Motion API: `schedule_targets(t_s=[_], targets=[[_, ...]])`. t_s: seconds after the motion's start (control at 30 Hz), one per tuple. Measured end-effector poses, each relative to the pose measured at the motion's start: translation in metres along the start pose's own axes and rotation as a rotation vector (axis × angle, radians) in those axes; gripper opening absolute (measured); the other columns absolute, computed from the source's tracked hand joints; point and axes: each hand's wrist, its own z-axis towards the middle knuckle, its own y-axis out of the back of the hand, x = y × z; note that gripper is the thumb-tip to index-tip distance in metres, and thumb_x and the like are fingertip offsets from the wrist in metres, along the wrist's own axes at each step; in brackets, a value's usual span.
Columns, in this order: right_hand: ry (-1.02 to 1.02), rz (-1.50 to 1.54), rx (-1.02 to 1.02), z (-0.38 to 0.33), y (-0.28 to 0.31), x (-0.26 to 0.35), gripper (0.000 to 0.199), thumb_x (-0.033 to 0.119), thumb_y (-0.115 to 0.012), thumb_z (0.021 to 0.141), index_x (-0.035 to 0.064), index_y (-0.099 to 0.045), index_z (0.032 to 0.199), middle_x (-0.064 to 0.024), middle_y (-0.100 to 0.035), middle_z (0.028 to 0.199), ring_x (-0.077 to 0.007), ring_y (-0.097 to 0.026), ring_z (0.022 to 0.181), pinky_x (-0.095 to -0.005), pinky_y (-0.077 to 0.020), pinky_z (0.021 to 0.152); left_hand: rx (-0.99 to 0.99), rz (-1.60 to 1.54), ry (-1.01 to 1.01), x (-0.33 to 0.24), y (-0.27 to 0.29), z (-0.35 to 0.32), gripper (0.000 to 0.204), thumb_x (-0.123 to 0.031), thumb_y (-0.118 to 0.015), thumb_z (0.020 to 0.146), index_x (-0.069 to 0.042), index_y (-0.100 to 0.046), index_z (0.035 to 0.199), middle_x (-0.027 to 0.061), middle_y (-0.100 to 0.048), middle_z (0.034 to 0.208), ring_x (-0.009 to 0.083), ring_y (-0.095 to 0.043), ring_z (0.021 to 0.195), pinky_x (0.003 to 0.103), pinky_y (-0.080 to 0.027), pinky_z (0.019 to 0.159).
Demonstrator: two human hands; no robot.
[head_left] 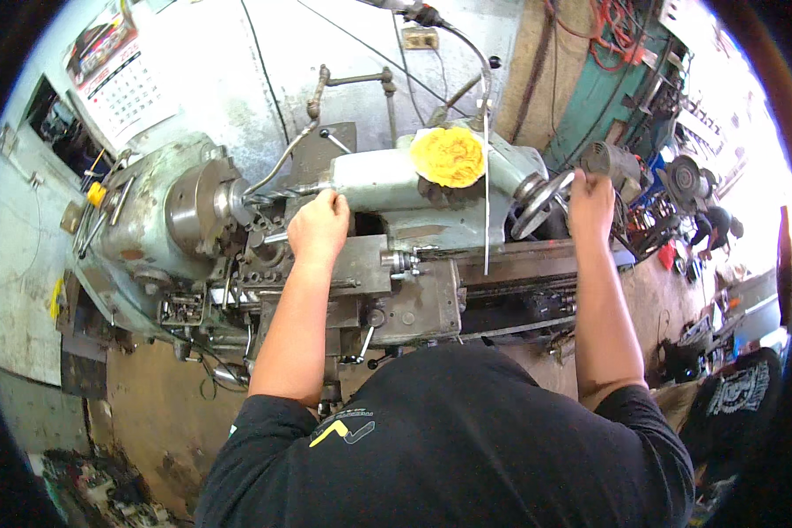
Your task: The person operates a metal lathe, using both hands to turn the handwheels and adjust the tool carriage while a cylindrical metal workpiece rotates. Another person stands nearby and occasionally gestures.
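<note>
A metalworking lathe stretches across the view. My right hand [592,204] is closed on the rim of the tailstock handwheel [537,209], at the right end of the pale green tailstock [374,183]. Just in front of the tailstock's left end, my left hand [319,231] is curled into a fist; whatever its fingers hold is hidden. Behind that fist, a drill bit [277,193] points left from the tailstock toward a round metal workpiece [230,204] in the lathe chuck [195,209]. The tool post [266,251] stands left of my left hand, above the cross slide.
A yellow grease-like mass in a round container [449,157] sits on the tailstock, beside a thin upright white rod [487,211]. A bent coolant pipe [282,163] reaches toward the workpiece. Levers [367,341] jut from the carriage. Another person [715,231] crouches at far right.
</note>
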Motion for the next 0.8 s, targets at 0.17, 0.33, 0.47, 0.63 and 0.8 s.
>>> schedule_targets(t_s=[0.17, 0.33, 0.47, 0.63, 0.8], targets=[[-0.913, 0.748, 0.348, 0.070, -0.019, -0.003, 0.038, 0.032, -0.063, 0.098, -0.0015, -0.060, 0.116, -0.0189, -0.063, 0.104, -0.0352, -0.066, 0.092, -0.0526, -0.0545, 0.086, -0.003, -0.010, 0.008, 0.001, 0.002, -0.001, 0.032, -0.042, -0.058, 0.097, -0.014, -0.073, 0.105, 0.0168, -0.075, 0.098, 0.0406, -0.071, 0.096, 0.051, -0.054, 0.083], [-1.319, 1.379, 0.270, 0.081, -0.058, -0.020, 0.050, 0.025, -0.059, 0.101, -0.0019, -0.038, 0.137, -0.0210, -0.056, 0.107, -0.0293, -0.065, 0.083, -0.0486, -0.0590, 0.080, -0.001, -0.012, 0.005, 0.001, 0.002, -0.001, 0.030, -0.038, -0.055, 0.099, -0.012, -0.071, 0.103, 0.0177, -0.075, 0.096, 0.0403, -0.071, 0.094, 0.052, -0.054, 0.082], [-1.259, 1.358, 0.240, 0.080, -0.072, -0.027, 0.036, 0.017, -0.058, 0.100, -0.0004, -0.037, 0.124, -0.0137, -0.053, 0.091, -0.0248, -0.058, 0.073, -0.0458, -0.0571, 0.072, -0.031, -0.020, -0.015, 0.001, 0.003, -0.003, 0.031, -0.039, -0.055, 0.099, -0.012, -0.071, 0.102, 0.0177, -0.075, 0.095, 0.0404, -0.071, 0.093, 0.052, -0.054, 0.081], [-1.112, 1.351, 0.303, 0.064, -0.070, -0.025, 0.014, 0.012, -0.056, 0.098, 0.0018, -0.047, 0.099, -0.0091, -0.050, 0.078, -0.0236, -0.054, 0.067, -0.0425, -0.0536, 0.067, -0.027, -0.035, -0.008, 0.002, 0.001, -0.001, 0.031, -0.039, -0.055, 0.099, -0.012, -0.071, 0.101, 0.0176, -0.075, 0.094, 0.0409, -0.071, 0.092, 0.053, -0.054, 0.080], [-0.976, 1.377, 0.274, 0.043, -0.070, -0.013, 0.016, 0.014, -0.058, 0.096, 0.0026, -0.048, 0.098, -0.0081, -0.048, 0.076, -0.0222, -0.052, 0.063, -0.0412, -0.0509, 0.056, -0.037, -0.016, -0.002, 0.002, -0.001, -0.001, 0.032, -0.041, -0.056, 0.099, -0.013, -0.071, 0.100, 0.0186, -0.074, 0.093, 0.0422, -0.071, 0.091, 0.055, -0.054, 0.080]])
